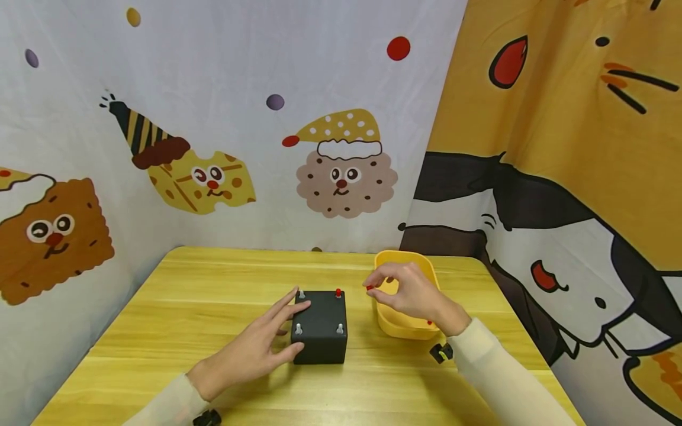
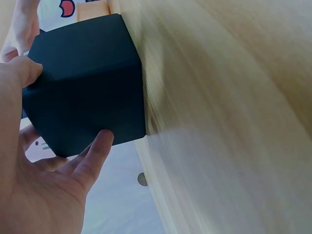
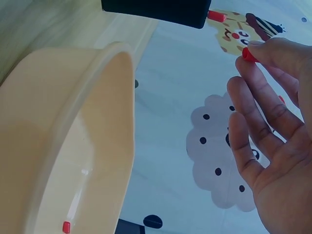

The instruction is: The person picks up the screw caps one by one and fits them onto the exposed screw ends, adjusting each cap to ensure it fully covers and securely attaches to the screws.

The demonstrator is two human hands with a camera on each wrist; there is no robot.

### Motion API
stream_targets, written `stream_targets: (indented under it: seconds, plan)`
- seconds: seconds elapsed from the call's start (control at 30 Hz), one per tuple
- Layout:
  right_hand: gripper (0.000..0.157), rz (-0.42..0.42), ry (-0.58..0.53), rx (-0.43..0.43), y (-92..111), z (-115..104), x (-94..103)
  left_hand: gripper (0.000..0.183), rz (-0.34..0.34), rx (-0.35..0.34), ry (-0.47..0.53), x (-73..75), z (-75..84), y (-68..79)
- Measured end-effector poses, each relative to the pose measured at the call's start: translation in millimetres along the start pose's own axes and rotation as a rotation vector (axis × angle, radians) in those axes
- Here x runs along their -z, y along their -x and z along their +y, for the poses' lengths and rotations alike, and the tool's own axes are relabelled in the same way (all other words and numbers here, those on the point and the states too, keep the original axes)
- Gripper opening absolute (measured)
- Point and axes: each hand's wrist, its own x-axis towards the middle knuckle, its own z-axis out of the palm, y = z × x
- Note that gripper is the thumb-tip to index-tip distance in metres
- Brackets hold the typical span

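A black box point(image 1: 319, 325) sits on the table with metal posts on its top. A small red cap point(image 1: 338, 293) covers the far right post; the other three posts are bare silver. My left hand point(image 1: 247, 349) holds the box from its left side, thumb at the near edge and a finger across the top. Between thumb and index finger, my right hand point(image 1: 407, 290) pinches another red cap point(image 3: 249, 55), above the yellow bin point(image 1: 407, 332) to the box's right. One more red cap point(image 3: 66, 227) lies inside that bin.
The wooden table point(image 1: 224, 278) carries both box and bin. Behind it hangs a printed cloth point(image 1: 213, 77) with cartoon figures, and an orange patterned cloth point(image 1: 575, 130) closes the right side.
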Motion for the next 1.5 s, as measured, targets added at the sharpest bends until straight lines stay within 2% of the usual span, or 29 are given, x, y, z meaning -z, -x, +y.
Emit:
stream_targets:
  seconds: [0.43,0.87,1.5]
  plan:
    - [0.018,0.022,-0.031,0.078,0,-10,-4.4,0.077,0.006,0.002,-0.003,0.0,0.8,-0.8]
    - [0.020,-0.006,-0.056,0.048,3,-19,-11.1,0.078,0.005,0.019,-0.005,-1.9,-0.8,-0.7]
    - [0.023,0.029,-0.074,0.168,1,-33,-15.4,0.077,0.007,0.000,-0.009,-2.2,-3.1,-1.8]
